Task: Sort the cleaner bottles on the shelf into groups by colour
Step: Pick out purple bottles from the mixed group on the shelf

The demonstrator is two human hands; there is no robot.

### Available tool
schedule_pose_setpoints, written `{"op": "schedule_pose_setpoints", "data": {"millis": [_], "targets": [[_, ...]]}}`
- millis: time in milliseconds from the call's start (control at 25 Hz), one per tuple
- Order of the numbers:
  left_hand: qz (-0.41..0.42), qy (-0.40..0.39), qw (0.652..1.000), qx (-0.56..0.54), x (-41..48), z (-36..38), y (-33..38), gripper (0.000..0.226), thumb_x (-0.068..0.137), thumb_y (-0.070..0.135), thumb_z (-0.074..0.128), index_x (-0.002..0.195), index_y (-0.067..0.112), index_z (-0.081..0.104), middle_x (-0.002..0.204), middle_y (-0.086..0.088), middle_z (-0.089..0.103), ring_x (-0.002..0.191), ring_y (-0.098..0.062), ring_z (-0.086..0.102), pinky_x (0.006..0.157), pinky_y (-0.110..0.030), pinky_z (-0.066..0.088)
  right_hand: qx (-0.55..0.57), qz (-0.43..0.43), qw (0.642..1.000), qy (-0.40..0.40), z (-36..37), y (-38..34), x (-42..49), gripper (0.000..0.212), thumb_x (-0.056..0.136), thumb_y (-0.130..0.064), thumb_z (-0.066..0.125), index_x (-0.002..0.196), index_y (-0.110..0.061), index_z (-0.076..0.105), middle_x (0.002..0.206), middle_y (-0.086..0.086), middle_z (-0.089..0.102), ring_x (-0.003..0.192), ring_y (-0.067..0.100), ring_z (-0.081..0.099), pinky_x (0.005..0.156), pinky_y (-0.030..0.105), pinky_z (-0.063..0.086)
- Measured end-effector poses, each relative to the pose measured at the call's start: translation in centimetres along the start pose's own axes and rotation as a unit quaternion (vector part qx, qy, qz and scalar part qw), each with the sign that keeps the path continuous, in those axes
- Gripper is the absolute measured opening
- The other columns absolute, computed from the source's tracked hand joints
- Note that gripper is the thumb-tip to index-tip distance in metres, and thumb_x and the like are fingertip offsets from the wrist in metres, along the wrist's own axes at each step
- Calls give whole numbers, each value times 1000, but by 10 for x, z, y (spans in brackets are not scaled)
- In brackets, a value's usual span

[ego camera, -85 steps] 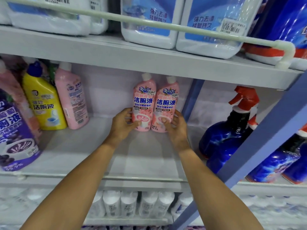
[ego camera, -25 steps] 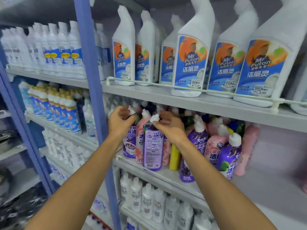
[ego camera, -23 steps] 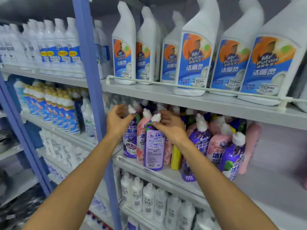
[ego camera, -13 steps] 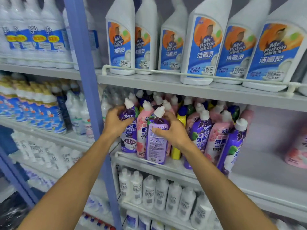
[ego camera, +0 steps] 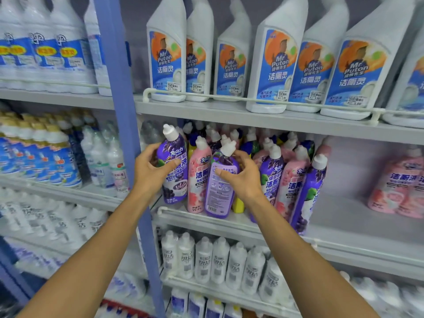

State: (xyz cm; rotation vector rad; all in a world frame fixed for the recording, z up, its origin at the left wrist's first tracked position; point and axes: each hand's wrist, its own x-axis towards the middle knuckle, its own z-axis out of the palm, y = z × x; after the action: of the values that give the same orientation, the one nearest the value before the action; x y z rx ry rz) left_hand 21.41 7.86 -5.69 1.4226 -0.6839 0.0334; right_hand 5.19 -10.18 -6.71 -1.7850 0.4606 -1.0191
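Left hand (ego camera: 152,173) is wrapped around a purple cleaner bottle (ego camera: 175,171), right hand (ego camera: 241,177) grips another purple bottle (ego camera: 220,187) turned back-label-out, both at the shelf (ego camera: 229,223) front, 1 pink bottle (ego camera: 199,180) between.

We read "Mr Puton" and "洁厕灵" on the white bottles (ego camera: 271,72); their price stickers (ego camera: 173,86) show "5.00". Purple bottle (ego camera: 175,171) and pink bottle (ego camera: 199,180): "兔の力", "99.9%". Pink bottles at right (ego camera: 399,187): "洁厕液".
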Motion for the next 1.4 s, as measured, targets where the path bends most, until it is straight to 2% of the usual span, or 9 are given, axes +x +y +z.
{"op": "schedule_pose_setpoints", "data": {"millis": [160,320,480,640,760,1000,1160,1280,1400], "targets": [[-11,-10,999,-43,-19,5,23,53,72,8,89,119,19,69,106,-3,76,102,-29,72,87,-47,61,82,15,996,21,-17,-20,-5,63,75,-10,90,130,-18,61,116,-1,73,95,14,74,76,28,60],[-26,-39,996,-79,-48,33,44,51,70,4,89,115,19,70,108,-4,77,104,-30,71,87,-48,60,138,-5,990,26,-51,-40,-18,56,74,-3,88,122,-18,64,108,-12,75,96,12,74,83,34,61],[-24,-74,992,-98,-84,96,73,53,69,-7,85,118,6,68,102,-5,76,87,-15,70,76,-32,59,94,-48,994,10,-107,-44,-37,58,74,-6,89,124,-19,64,116,-6,73,103,11,72,91,34,60],[-27,-105,988,-114,-117,162,92,56,67,-1,88,118,10,69,108,-7,76,95,-20,71,79,-34,60,79,-45,996,19,-185,-39,-48,59,76,-10,89,128,-19,64,115,-5,74,101,13,73,87,35,61],[-45,-112,985,-125,-150,231,107,52,69,-4,86,117,7,67,102,-4,76,88,-12,71,73,-27,59,53,-48,997,29,-261,-29,-51,59,74,-10,90,127,-18,64,113,-4,75,98,14,74,84,33,61],[-59,-100,985,-125,-189,347,108,49,68,-2,88,111,13,70,100,-4,78,90,-18,72,82,-40,62,26,-44,996,72,-368,1,-49,55,75,-6,89,123,-18,64,114,-6,73,97,6,72,81,21,58],[-61,-94,990,-91,-200,409,99,49,69,2,89,112,14,70,98,-2,78,89,-18,75,82,-42,62,6,-8,992,122,-396,35,-34,54,75,-3,88,119,-21,61,103,-17,67,86,-10,67,75,9,52],[-76,-72,993,-56,-192,434,85,53,68,11,92,116,18,70,98,1,77,89,-17,74,83,-43,62,-21,8,988,151,-395,64,-27,55,73,0,87,117,-21,62,105,-11,69,94,6,69,83,15,57],[-56,-55,997,16,-185,443,69,56,69,18,92,120,19,67,95,5,75,85,-11,72,83,-41,61,-38,3,987,155,-393,80,-16,55,75,-6,88,119,-21,60,106,-9,70,92,6,70,83,19,59]]}}
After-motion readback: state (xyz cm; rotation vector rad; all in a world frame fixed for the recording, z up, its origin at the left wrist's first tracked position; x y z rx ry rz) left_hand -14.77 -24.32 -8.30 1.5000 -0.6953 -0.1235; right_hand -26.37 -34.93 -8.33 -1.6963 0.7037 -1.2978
